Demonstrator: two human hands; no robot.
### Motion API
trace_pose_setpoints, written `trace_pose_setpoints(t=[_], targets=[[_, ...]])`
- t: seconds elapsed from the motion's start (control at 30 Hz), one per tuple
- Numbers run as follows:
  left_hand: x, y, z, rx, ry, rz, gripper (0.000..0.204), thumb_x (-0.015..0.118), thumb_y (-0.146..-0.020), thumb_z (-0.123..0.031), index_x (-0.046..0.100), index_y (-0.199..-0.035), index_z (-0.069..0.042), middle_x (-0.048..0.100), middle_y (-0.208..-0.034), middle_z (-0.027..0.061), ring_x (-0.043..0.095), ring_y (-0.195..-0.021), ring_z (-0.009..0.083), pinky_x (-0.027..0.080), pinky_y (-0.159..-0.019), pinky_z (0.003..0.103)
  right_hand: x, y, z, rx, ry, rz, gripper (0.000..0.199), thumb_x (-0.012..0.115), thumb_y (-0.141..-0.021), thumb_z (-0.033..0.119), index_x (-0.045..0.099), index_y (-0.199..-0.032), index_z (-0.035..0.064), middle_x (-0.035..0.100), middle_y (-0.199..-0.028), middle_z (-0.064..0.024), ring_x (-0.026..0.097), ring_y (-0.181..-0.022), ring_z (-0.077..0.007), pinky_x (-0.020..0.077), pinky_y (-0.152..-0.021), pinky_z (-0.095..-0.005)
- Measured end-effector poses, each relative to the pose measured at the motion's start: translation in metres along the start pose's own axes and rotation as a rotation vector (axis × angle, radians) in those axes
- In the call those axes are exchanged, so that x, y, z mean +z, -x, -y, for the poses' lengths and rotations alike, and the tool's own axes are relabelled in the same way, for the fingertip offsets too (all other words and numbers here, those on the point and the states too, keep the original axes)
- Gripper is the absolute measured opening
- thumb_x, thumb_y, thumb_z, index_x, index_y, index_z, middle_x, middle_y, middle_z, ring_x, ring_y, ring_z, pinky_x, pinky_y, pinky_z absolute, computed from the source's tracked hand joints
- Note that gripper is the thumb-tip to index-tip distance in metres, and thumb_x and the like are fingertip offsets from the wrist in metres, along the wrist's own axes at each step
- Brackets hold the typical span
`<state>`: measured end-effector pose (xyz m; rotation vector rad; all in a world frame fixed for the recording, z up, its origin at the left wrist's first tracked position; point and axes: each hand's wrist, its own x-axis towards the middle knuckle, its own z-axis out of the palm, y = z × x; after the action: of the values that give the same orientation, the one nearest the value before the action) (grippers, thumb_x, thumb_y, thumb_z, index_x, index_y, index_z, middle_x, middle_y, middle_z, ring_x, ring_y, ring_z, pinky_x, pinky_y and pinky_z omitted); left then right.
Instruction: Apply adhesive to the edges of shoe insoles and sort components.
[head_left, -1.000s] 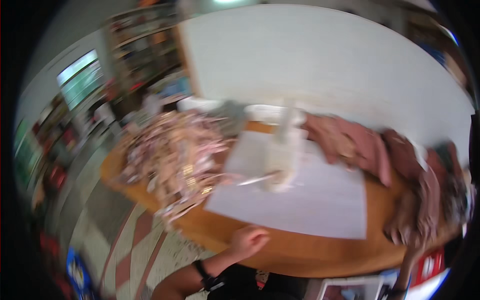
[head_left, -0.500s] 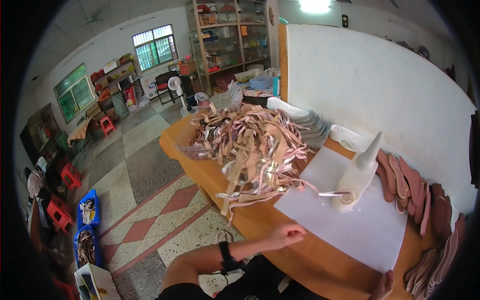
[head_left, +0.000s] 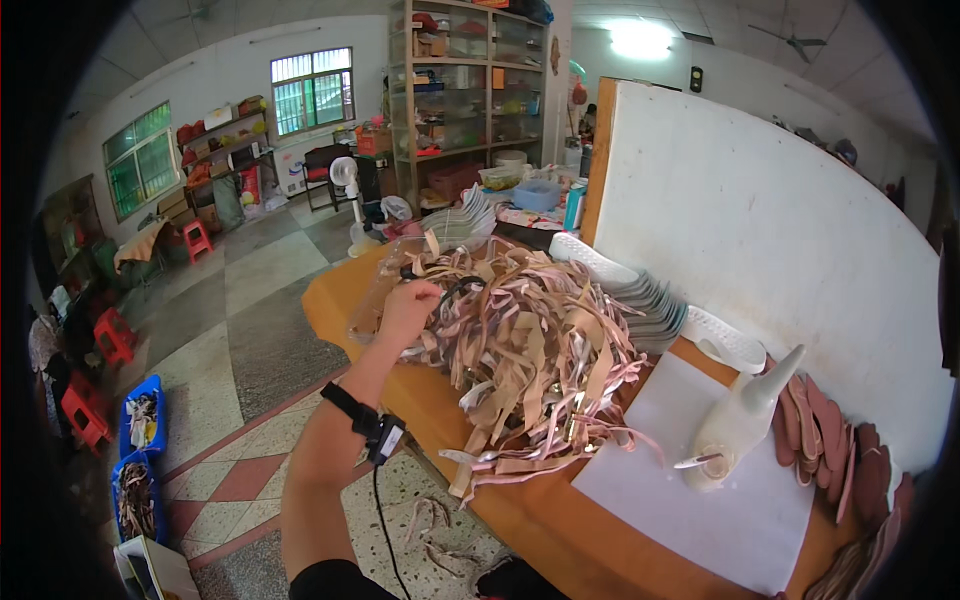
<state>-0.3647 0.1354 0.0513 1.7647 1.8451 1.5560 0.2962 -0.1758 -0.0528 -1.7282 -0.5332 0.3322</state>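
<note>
Since the earlier frame, the left hand (head_left: 407,310) had been raised from the near edge of the surface (head_left: 520,510) to the heap of straps (head_left: 520,350). Its grip was closed loosely on some straps, the arm stretched forward. The straps were judged light, limp and easily tangled, best pinched at a free end. The right hand was not seen.

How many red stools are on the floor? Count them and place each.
3. One stool by the far windows, a second at the left rim, a third just below it, beside the blue crates. More may hide in the dark rim.
</note>
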Motion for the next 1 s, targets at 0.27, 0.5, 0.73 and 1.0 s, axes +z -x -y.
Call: trace_pose_setpoints(t=[0.27,0.5,0.73,1.0], targets=[[0.054,-0.045,-0.007,0.328,-0.692,0.148,0.025,0.055,-0.073,-0.007,0.065,-0.095,-0.014,0.059,-0.078,0.0135,0.058,-0.075,0.0283,0.047,-0.067,0.036,0.002,-0.003,-0.014,0.024,-0.065,-0.052,0.022,0.059,-0.077,0.010,0.062,-0.093,-0.0043,0.060,-0.084,-0.0092,0.055,-0.076,-0.0190,0.0450,-0.069,-0.0285],[0.019,-0.100,-0.006,0.105,-0.538,0.038,0.019,0.050,-0.075,-0.017,0.065,-0.083,-0.009,0.060,-0.088,0.0184,0.058,-0.080,0.0347,0.047,-0.070,0.043,0.006,0.000,-0.009,-0.007,0.033,-0.061,0.025,0.060,-0.075,0.013,0.062,-0.094,-0.0045,0.061,-0.086,-0.0116,0.055,-0.078,-0.0199,0.0447,-0.072,-0.0288],[-0.017,-0.115,-0.035,-0.044,-0.864,0.048,0.025,0.056,-0.074,-0.021,0.063,-0.083,0.001,0.062,-0.088,0.0196,0.061,-0.085,0.0330,0.048,-0.072,0.041,0.006,-0.001,-0.011,0.002,0.059,-0.078,0.029,0.059,-0.074,0.015,0.062,-0.095,-0.0050,0.061,-0.091,-0.0128,0.055,-0.083,-0.0216,0.0439,-0.077,-0.0303],[-0.026,-0.125,-0.041,-0.045,-0.255,0.096,0.024,0.060,-0.066,-0.024,0.062,-0.064,0.000,0.060,-0.059,0.0143,0.061,-0.058,0.0218,0.048,-0.057,0.031,0.003,0.000,-0.011,0.082,-0.005,0.128,0.021,0.057,-0.079,0.014,0.062,-0.092,-0.0022,0.061,-0.085,-0.0094,0.056,-0.077,-0.0170,0.0454,-0.068,-0.0278]])
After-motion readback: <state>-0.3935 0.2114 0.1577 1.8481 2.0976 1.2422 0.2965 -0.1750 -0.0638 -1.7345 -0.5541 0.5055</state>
